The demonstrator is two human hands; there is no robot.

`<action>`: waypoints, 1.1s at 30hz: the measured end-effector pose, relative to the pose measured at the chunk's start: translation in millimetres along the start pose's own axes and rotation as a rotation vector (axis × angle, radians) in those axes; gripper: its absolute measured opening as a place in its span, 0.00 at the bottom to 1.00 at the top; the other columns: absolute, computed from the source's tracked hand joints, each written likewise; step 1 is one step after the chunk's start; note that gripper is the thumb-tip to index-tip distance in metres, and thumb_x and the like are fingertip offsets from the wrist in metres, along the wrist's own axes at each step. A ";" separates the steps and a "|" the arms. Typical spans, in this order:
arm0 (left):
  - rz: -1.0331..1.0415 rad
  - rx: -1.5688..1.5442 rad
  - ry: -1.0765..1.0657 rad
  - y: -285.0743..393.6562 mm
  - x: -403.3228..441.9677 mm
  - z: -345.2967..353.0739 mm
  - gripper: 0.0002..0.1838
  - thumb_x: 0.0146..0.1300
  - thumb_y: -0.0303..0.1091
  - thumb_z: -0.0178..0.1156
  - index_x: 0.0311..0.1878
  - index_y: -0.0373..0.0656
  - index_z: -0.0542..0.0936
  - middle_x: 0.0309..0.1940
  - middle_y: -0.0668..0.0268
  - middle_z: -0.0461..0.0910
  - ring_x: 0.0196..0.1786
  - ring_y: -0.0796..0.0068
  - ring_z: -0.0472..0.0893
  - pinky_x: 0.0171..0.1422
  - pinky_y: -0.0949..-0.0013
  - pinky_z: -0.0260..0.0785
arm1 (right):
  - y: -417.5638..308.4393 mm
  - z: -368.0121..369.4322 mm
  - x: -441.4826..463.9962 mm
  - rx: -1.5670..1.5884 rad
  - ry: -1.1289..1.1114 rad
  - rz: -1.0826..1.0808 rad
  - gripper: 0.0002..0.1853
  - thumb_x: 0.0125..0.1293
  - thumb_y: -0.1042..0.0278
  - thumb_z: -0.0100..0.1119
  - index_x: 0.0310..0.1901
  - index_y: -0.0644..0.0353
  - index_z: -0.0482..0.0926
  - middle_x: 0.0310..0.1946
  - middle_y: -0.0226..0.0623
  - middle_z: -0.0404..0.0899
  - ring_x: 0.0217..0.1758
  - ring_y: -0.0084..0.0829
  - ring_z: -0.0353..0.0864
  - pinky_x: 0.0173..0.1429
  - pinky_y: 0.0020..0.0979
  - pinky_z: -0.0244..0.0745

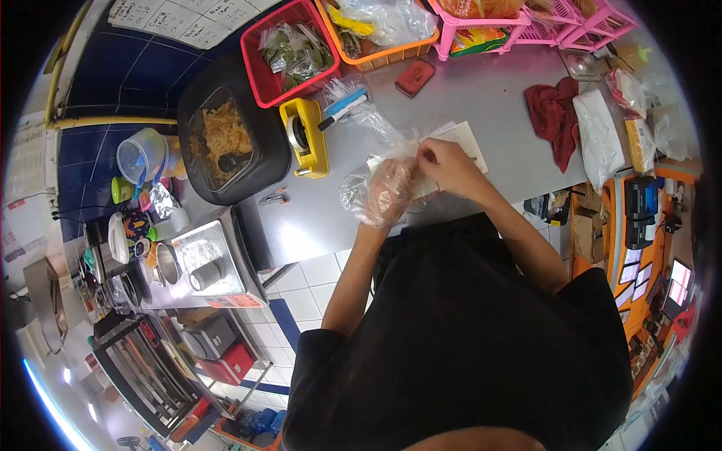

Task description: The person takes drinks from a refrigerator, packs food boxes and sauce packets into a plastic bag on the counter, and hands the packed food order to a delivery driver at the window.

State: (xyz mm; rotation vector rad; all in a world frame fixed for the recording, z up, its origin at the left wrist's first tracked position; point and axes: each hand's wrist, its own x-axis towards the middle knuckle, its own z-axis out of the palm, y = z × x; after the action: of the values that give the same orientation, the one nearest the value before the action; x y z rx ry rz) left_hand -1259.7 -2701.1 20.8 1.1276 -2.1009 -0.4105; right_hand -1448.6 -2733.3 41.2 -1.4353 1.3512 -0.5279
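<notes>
My left hand (391, 189), inside a clear plastic glove, is closed around clear plastic film (391, 137) above the steel counter (301, 214). My right hand (444, 165) is bare, its fingers pinched together at the plastic beside the left hand. Pale paper or card (470, 143) lies beneath and behind the hands. To the left of them stands a yellow tape dispenser (316, 143), with a blue and a black-and-white marker (342, 111) next to it.
A black tub of shredded food (226, 135) stands on the left. Red (259, 79) and orange (376, 59) baskets and pink racks (519, 34) line the back. A maroon cloth (553, 116) and a white plastic packet (598, 139) lie on the right.
</notes>
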 end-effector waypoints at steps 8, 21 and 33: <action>-0.131 0.062 0.160 13.8 -2.2 3.6 0.11 0.59 0.27 0.72 0.45 0.45 0.85 0.41 0.56 0.82 0.42 0.53 0.83 0.45 0.54 0.77 | -15.6 -10.0 -10.8 0.118 -0.159 0.069 0.13 0.68 0.64 0.58 0.43 0.68 0.77 0.35 0.48 0.82 0.35 0.43 0.82 0.44 0.41 0.78; -0.046 0.246 0.067 -6.4 -21.8 13.7 0.12 0.62 0.36 0.69 0.48 0.46 0.85 0.43 0.57 0.84 0.47 0.53 0.83 0.50 0.54 0.77 | 11.9 24.6 -14.6 -0.164 0.098 -0.188 0.11 0.66 0.70 0.64 0.45 0.66 0.76 0.42 0.54 0.83 0.46 0.53 0.85 0.47 0.46 0.79; -0.228 0.356 -0.144 31.7 3.6 -2.8 0.23 0.59 0.35 0.65 0.60 0.48 0.82 0.47 0.51 0.77 0.46 0.50 0.81 0.52 0.49 0.74 | 53.9 -25.4 -89.9 0.257 0.302 -0.158 0.13 0.76 0.60 0.58 0.52 0.60 0.76 0.37 0.40 0.83 0.42 0.32 0.83 0.45 0.36 0.78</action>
State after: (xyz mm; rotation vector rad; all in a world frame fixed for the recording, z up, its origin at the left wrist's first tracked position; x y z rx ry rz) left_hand -1277.9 -2685.8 42.3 1.5949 -2.2357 -0.2317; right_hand -1518.3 -2651.4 32.4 -1.2912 1.3501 -1.0179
